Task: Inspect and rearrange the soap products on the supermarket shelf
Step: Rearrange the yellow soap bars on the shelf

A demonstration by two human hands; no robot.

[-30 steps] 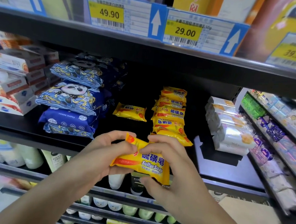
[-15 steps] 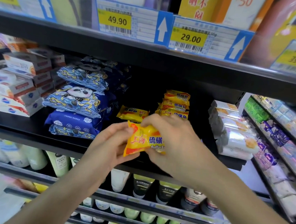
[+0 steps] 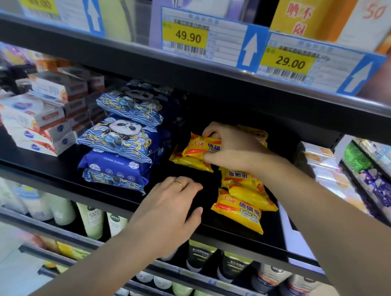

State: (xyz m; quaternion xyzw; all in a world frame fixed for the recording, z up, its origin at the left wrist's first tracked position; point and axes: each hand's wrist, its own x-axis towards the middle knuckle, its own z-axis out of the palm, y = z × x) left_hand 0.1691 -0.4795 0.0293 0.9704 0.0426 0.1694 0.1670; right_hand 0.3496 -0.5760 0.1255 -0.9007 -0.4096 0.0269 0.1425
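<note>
Presently our right hand (image 3: 231, 149) pinches a yellow sulfur soap packet (image 3: 199, 148), laying it on a loose packet (image 3: 188, 160) far back on the shelf (image 3: 44, 171), left of the yellow stack (image 3: 244, 195). Our left hand (image 3: 172, 207) hovers relaxed, holding nothing. Next, we judge, comes release and squaring the pile.

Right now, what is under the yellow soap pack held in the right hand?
Another yellow soap pack lies directly under the held pack, on the black shelf. The right hand covers the held pack's right end, so anything beneath there is hidden.
</note>
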